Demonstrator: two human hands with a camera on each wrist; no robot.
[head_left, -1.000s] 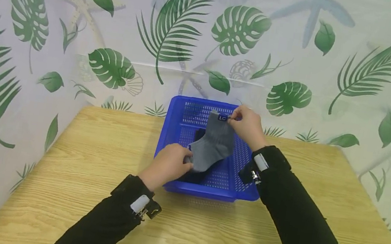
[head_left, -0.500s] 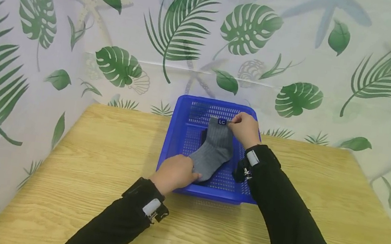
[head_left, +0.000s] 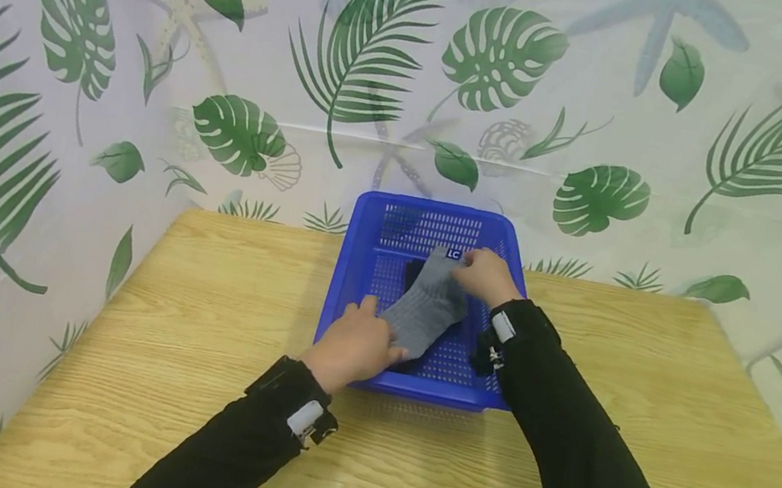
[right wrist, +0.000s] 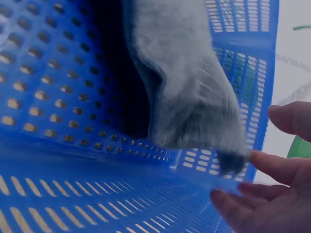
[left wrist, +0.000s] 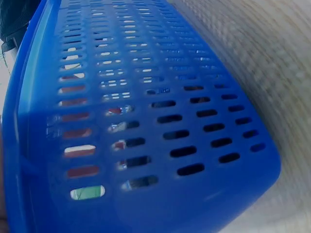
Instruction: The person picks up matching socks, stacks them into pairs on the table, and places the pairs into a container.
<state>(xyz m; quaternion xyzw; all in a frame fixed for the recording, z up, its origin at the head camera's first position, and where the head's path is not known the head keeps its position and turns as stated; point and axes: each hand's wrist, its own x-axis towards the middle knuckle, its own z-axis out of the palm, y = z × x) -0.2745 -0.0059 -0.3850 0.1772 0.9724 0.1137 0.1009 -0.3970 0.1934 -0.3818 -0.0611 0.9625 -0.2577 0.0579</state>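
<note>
A grey sock [head_left: 431,305] with a dark "LC" label at its cuff lies in the blue plastic basket [head_left: 415,387]. Under it shows a dark cloth item [head_left: 413,271], also visible as a dark strip [right wrist: 119,73] in the right wrist view. My left hand [head_left: 356,346] is over the basket's near left side, fingers spread and thumb at the sock's toe end. Beside the cuff, my right hand [head_left: 488,277] has its thumb apart from loosely spread fingers; a fingertip meets the sock's edge [right wrist: 231,160] in the right wrist view. The left wrist view shows mostly the basket's slotted wall [left wrist: 146,121].
The basket stands on a wood-grain table [head_left: 224,295], near its back edge. Behind rises a white sheet [head_left: 396,110] printed with green leaves. Both forearms, in black sleeves [head_left: 596,443] with wrist cameras, reach in over the table's front part.
Both hands have lowered the grey sock from above the basket into it. The right hand has let go of the cuff, and the left hand's fingers have spread from the toe.
</note>
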